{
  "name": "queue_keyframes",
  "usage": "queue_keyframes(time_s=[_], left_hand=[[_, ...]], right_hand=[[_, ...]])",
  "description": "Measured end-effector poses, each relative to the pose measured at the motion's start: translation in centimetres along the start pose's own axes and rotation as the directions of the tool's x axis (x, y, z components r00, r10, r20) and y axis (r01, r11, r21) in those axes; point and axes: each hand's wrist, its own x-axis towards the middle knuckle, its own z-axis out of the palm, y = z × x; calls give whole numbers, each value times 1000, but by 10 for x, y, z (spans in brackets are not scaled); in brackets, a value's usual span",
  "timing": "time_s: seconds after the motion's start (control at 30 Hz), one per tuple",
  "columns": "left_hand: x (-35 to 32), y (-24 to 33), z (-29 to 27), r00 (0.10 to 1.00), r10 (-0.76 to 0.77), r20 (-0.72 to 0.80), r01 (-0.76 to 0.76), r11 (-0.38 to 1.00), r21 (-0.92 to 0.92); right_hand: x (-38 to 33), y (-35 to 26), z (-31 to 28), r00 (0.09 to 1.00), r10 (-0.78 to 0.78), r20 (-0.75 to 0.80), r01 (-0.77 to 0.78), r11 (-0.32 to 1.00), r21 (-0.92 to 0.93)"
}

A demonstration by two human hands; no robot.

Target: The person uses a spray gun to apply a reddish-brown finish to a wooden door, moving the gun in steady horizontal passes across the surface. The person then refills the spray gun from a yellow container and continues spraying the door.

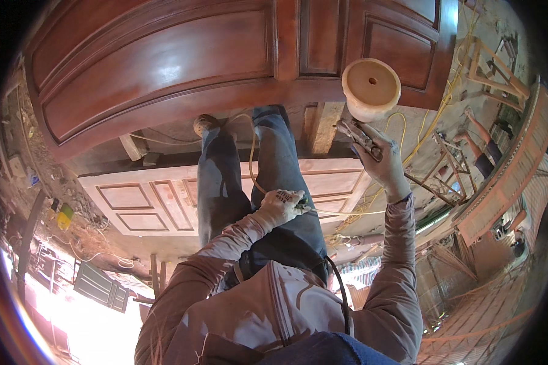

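Observation:
My right hand (380, 161) is raised and closed around the handle of a metal spray gun (358, 135). A cream-coloured round cup (371, 88) sits on top of the gun. The gun is held just below the edge of a large glossy red-brown panelled door (158, 67) lying flat in front of me. My left hand (280, 205), in a speckled work glove, rests closed against my thigh on a thin yellow hose (252, 161). The hose runs along my blue trouser legs (274, 164) and off to the right.
A pale unfinished panelled door (140, 201) lies lower, under my legs. Wooden blocks (324, 125) prop up the red-brown door. Loose yellow hose loops (408, 146) lie on the ground. Wooden frames (493, 67) and another person's legs (478, 137) are at right.

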Motion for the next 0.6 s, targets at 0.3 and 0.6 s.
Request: queue_keyframes(time_s=[0.3,0.6], left_hand=[[-69,-34,1,998,12,68,-12,1000,-4],[-111,-39,12,993,14,120,-13,1000,-8]], right_hand=[[18,-20,55,897,-81,-434,119,991,62],[-81,-36,85,980,6,-199,-22,997,-78]])
